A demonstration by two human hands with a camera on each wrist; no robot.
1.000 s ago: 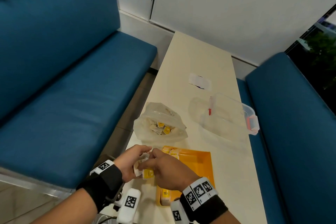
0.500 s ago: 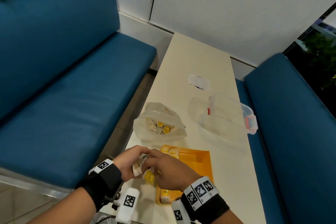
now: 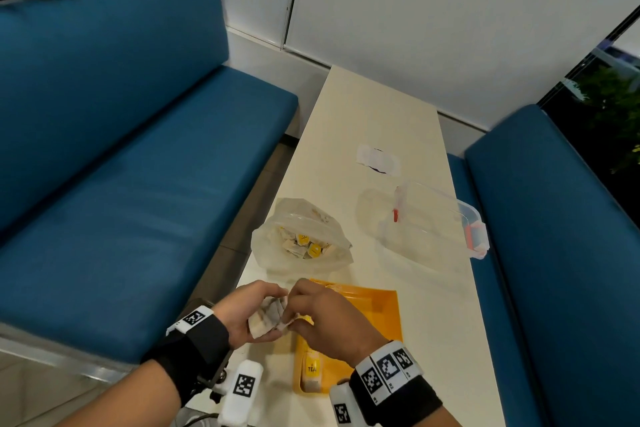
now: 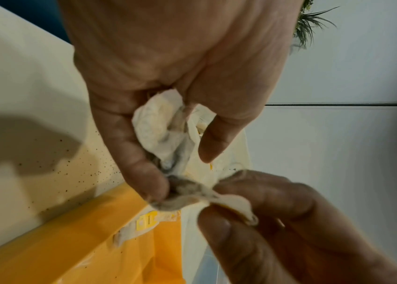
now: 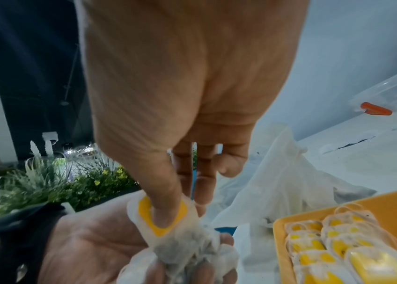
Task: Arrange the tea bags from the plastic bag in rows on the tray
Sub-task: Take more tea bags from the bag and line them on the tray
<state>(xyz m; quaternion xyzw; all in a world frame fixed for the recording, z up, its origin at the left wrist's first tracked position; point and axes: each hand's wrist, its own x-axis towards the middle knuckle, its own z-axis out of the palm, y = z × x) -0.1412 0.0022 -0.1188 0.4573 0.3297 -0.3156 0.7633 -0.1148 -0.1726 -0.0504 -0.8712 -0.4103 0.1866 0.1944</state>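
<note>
The left hand (image 3: 242, 314) still cups a clump of tea bags (image 3: 268, 317); the right hand (image 3: 325, 319) has now pinched one free, ready for the tray (image 3: 384, 308) just beyond.

A cream table (image 3: 374, 135) runs between two blue benches, one at 9 o'clock (image 3: 121, 166) and one at 3 o'clock (image 3: 561, 236). A clear plastic box (image 3: 436, 222) with red clips sits toward 2 o'clock on the table, with a white paper scrap (image 3: 379, 160) beyond it at 12 o'clock.
</note>
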